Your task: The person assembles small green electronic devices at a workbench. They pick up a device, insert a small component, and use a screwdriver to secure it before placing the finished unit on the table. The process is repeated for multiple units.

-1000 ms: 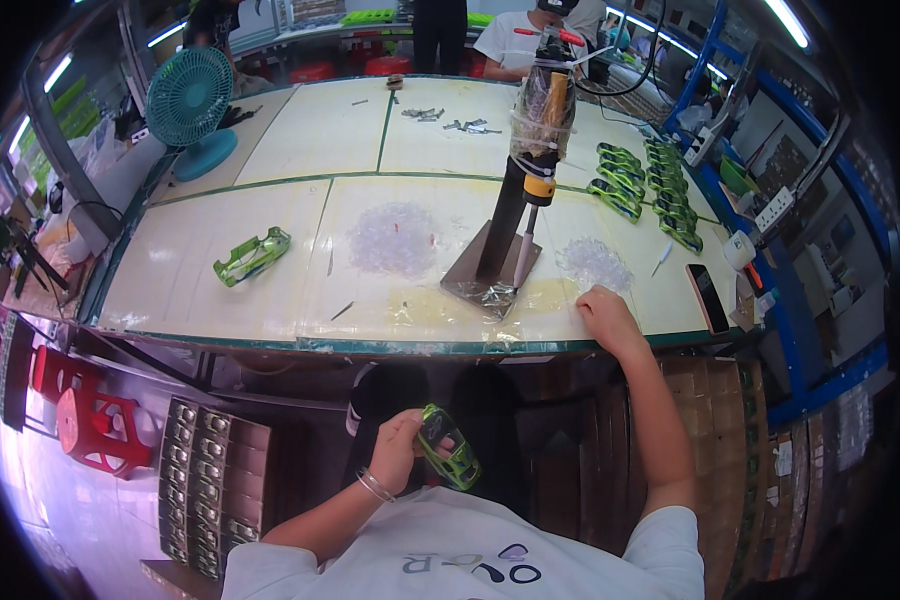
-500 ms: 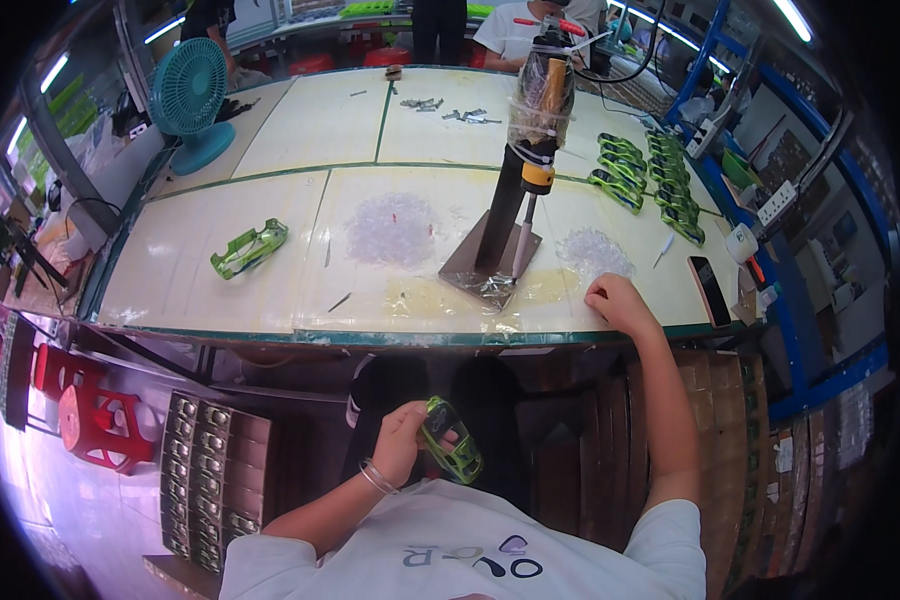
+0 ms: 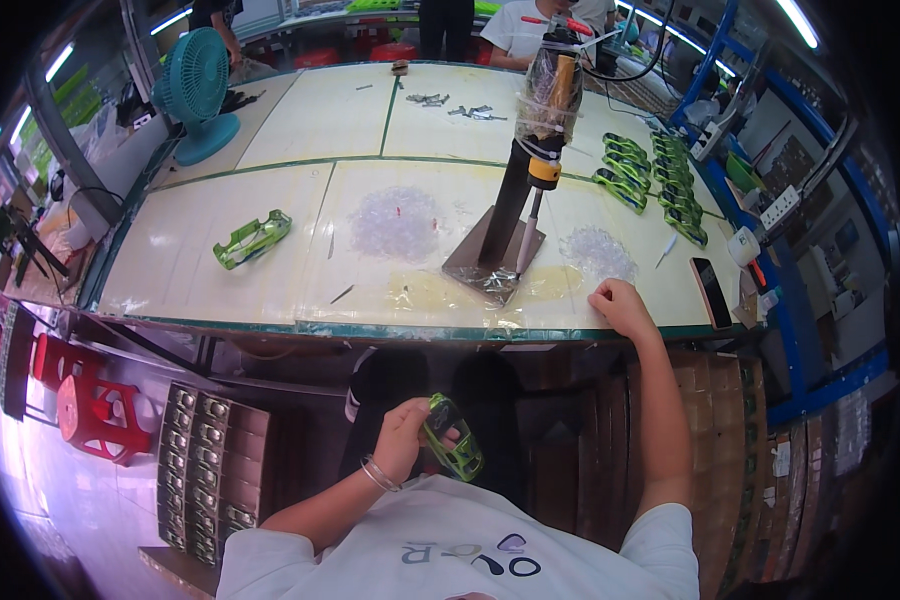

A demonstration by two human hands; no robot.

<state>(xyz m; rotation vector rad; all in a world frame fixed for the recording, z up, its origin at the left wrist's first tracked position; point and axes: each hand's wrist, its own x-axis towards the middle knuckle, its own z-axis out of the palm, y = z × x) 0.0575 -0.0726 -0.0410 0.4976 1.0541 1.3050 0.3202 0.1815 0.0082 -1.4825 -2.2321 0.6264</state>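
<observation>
Left hand [image 3: 398, 430] has a green plastic shell [image 3: 463, 458] gripped down at 6 o'clock, below the table's [image 3: 220, 295] near edge. Right hand [image 3: 622, 308] is curled at 3 o'clock by that edge, can't tell if it's pinching anything, with a heap of clear bits [image 3: 596, 252] just past it and more green shells [image 3: 627, 184] out around 2.

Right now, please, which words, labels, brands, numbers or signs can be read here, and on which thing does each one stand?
White T-shirt: large grey, dark and purple lettering on the front, visible but not copied out here.
Pale label-like patch at lower right: too small and blurred to read.
Green frame in the left hand: no readable text.
Phone: no readable text.
</observation>
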